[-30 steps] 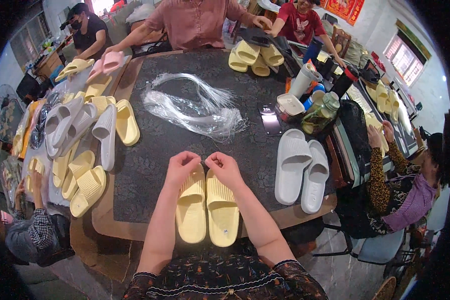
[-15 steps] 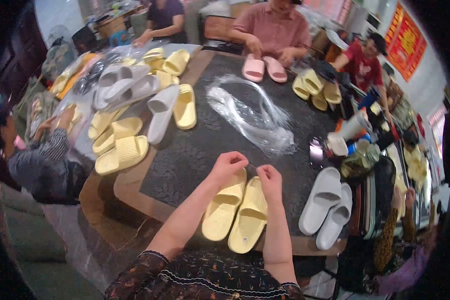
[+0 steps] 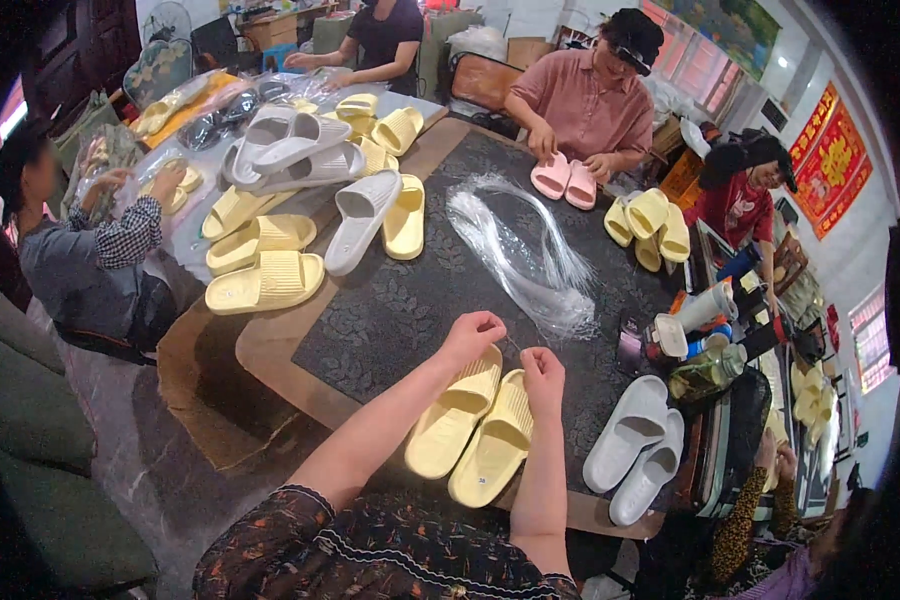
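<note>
I sit in a small footwear workshop: foam slide sandals (image 3: 265, 283) heaped across our dark patterned bench (image 3: 390, 310), co-workers (image 3: 590, 100) pairing them.

The person wears a dark top (image 3: 370, 555) with a busy pattern of small reddish-brown and pale flecks. Thin pale lines of trim curve across it near the lower edge of the view. Its short sleeves end above the elbows, leaving both forearms bare. The left hand (image 3: 473, 335) and right hand (image 3: 543, 375) are bare, with no gloves, rings or watch visible.
</note>
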`<state>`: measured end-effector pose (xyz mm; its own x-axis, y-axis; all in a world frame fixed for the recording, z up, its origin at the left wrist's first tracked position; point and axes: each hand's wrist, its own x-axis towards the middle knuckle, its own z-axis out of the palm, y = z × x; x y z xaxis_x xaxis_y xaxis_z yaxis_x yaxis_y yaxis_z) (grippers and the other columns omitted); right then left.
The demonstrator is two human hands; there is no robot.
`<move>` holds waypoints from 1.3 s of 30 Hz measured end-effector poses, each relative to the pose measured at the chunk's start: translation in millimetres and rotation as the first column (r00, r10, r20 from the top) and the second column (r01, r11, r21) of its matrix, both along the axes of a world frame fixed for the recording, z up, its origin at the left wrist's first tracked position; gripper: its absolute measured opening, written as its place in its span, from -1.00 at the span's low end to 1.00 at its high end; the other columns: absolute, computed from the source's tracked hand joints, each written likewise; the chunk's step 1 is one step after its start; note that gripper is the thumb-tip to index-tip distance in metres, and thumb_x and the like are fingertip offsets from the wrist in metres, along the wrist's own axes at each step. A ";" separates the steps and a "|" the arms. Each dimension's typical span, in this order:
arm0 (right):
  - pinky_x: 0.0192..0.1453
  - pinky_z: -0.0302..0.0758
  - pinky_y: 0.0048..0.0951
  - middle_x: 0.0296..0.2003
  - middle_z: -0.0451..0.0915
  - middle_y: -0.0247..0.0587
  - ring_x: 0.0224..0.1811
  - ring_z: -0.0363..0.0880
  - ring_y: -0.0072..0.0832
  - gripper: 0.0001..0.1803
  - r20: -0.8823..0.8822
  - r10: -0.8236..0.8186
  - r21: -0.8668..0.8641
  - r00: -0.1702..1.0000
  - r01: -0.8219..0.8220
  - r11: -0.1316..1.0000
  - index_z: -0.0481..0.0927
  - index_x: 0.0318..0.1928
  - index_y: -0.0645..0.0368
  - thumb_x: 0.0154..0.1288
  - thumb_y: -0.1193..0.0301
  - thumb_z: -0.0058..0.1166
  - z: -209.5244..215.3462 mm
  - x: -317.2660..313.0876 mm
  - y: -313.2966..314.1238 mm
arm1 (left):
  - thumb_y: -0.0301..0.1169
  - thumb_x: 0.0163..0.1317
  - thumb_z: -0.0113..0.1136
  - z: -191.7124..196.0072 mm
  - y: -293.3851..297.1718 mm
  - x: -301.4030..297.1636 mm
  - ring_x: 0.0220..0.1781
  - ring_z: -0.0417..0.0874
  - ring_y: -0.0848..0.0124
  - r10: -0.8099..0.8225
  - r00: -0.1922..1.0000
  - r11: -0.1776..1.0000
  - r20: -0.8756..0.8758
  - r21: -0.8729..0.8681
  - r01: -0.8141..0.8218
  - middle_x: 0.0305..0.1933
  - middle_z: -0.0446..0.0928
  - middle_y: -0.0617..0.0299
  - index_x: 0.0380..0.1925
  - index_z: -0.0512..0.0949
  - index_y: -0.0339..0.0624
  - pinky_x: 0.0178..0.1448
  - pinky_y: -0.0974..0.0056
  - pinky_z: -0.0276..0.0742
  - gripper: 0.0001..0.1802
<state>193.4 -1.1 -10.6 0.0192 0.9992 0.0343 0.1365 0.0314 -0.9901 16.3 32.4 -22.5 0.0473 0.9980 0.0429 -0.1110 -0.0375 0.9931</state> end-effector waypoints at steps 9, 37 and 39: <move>-0.33 0.40 -0.62 -0.47 0.55 -0.44 -0.44 0.45 -0.72 -0.86 0.033 -0.102 0.249 0.994 0.090 0.964 0.61 -0.29 0.24 0.26 0.41 0.14 45.6 -6.0 -71.7 | -0.39 0.22 0.20 -3.2 1.3 -5.6 -0.45 0.38 0.65 0.098 0.987 0.992 0.128 -0.088 -0.087 -0.45 0.46 0.44 -0.32 0.57 -0.16 -0.39 0.47 0.32 -0.90; -0.45 0.55 -0.14 -0.62 0.58 -0.01 -0.53 0.63 -0.11 -0.52 0.789 -0.144 0.144 0.597 0.047 0.988 0.52 -0.41 0.25 0.22 0.00 0.03 12.9 -55.3 -117.3 | -0.40 -0.05 0.24 -9.3 -61.1 -402.4 -0.13 0.65 0.11 0.527 0.416 0.815 -0.741 0.301 -0.496 -0.17 0.61 -0.08 -0.07 0.54 -0.28 -0.06 0.18 0.54 -0.54; -0.43 0.52 -0.13 -0.63 0.55 0.01 -0.55 0.60 -0.10 -0.51 0.791 -0.139 0.123 0.595 0.068 0.990 0.50 -0.47 0.26 0.19 0.01 0.09 15.5 -55.6 -117.1 | -0.39 0.02 0.19 -13.8 -51.7 -393.8 -0.21 0.68 0.13 0.454 0.392 0.811 -0.800 0.189 -0.553 -0.33 0.64 0.01 -0.26 0.63 -0.18 -0.12 0.17 0.54 -0.75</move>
